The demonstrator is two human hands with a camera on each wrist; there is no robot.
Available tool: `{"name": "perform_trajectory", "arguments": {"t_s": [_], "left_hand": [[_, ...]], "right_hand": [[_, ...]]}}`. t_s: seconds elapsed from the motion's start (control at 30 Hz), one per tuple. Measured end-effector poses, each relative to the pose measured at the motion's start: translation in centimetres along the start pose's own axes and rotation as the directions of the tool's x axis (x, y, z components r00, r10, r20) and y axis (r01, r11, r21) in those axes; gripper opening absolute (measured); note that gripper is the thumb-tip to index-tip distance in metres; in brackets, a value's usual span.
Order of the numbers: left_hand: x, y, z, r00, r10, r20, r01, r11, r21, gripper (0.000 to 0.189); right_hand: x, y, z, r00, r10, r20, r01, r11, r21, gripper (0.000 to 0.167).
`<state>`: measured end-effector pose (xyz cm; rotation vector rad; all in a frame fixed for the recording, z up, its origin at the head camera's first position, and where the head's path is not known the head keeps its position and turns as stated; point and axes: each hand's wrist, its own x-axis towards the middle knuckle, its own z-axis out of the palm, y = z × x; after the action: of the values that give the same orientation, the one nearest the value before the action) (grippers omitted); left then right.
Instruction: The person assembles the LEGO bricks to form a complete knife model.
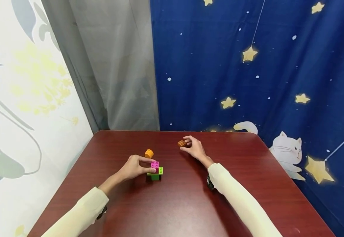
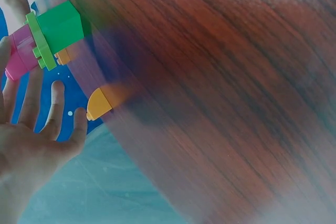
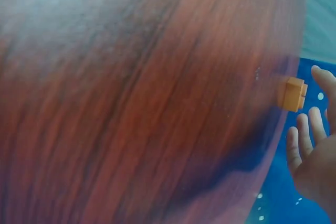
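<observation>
My left hand (image 1: 134, 167) pinches a pink toy brick (image 1: 155, 164) between thumb and fingers. The pink brick sits on a lime green plate (image 1: 160, 171), with a darker green block (image 2: 62, 26) beneath it, as one small upright stack on the table. At the far side of the table, my right hand (image 1: 194, 148) reaches toward an orange toy brick (image 1: 181, 143). Its thumb and fingers are spread on either side of that brick, and in the right wrist view a gap shows between the fingertips and the brick (image 3: 295, 94).
Just behind the stack lies a rounded orange-yellow block (image 1: 149, 153), near the left fingers. The dark red wooden table (image 1: 184, 204) ends at a blue star-patterned curtain (image 1: 195, 65) and a grey curtain (image 1: 121, 65). A patterned pale wall (image 1: 21, 131) flanks the left side.
</observation>
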<state>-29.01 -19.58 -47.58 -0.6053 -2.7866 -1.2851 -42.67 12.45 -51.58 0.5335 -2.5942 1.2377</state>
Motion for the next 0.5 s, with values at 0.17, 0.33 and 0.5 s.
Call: {"name": "perform_trajectory", "arguments": {"t_s": [0.17, 0.33, 0.5], "left_hand": [[-0.1, 0.1, 0.1, 1.0, -0.011, 0.003, 0.011, 1.0, -0.009, 0.039], [-0.2, 0.1, 0.2, 1.0, -0.016, 0.013, 0.017, 1.0, -0.009, 0.039], [-0.1, 0.2, 0.0, 1.0, -0.015, 0.012, 0.015, 1.0, -0.008, 0.037]], "right_hand": [[0.1, 0.9, 0.5, 0.995, 0.092, -0.043, -0.094, 0.995, -0.046, 0.064], [0.4, 1.2, 0.9, 0.992, 0.114, -0.046, -0.117, 0.991, -0.071, 0.067], [1.1, 1.1, 1.0, 0.991, 0.135, -0.016, -0.136, 0.985, -0.102, 0.07]]}}
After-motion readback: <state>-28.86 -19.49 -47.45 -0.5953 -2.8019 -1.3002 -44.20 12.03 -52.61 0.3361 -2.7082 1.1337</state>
